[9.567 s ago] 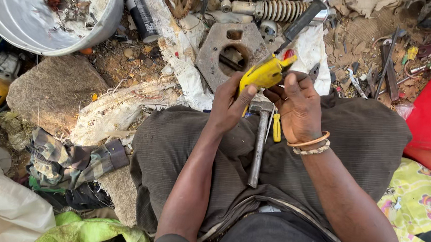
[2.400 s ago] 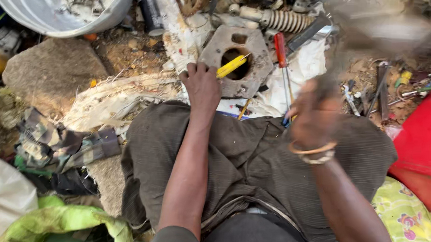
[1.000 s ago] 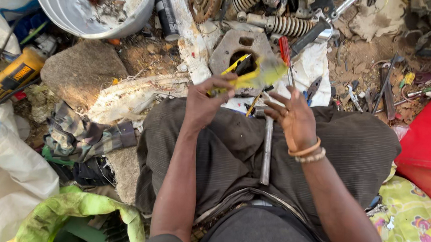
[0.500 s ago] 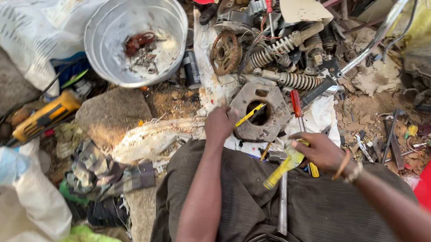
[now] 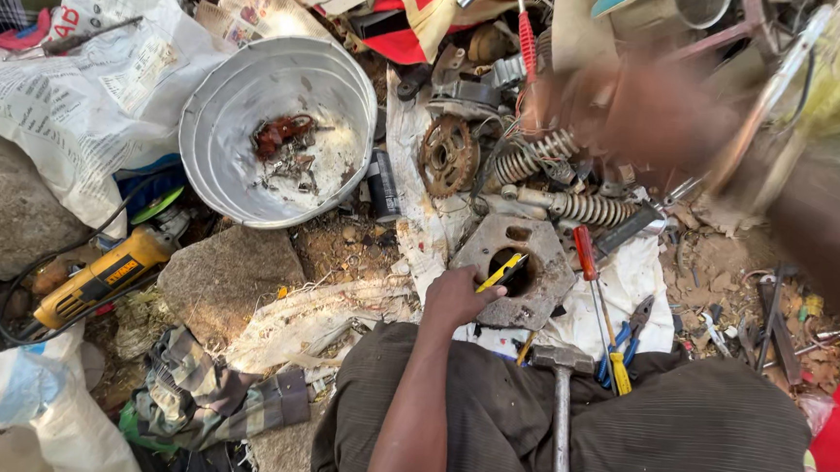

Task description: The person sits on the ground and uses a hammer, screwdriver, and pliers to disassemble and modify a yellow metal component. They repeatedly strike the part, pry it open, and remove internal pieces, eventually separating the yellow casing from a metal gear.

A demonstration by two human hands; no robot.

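Observation:
My left hand [image 5: 457,299] grips a yellow-and-black handled tool [image 5: 501,271] whose tip sits in the round hole of a thick grey metal plate [image 5: 533,292] on the ground before my knees. My right hand [image 5: 662,117] is raised high at the upper right, over the springs and scrap; it is a motion blur, and I cannot see whether it holds anything. A hammer [image 5: 561,410] lies along my lap, head toward the plate. Beside it lie a red-handled screwdriver [image 5: 585,258], blue-handled pliers [image 5: 632,334] and a yellow-handled tool [image 5: 619,372].
A dented metal basin [image 5: 239,181] with rusty bits stands at the upper left. A rusty sprocket [image 5: 447,156] and coil springs [image 5: 583,209] lie behind the plate. A yellow angle grinder [image 5: 99,279] lies at the left by a flat stone [image 5: 229,279]. Sacks and rags surround the spot.
My right hand has left the yellow-handled tool near my lap and swung up to the upper right. The view has tilted farther forward. My left hand stays at the plate.

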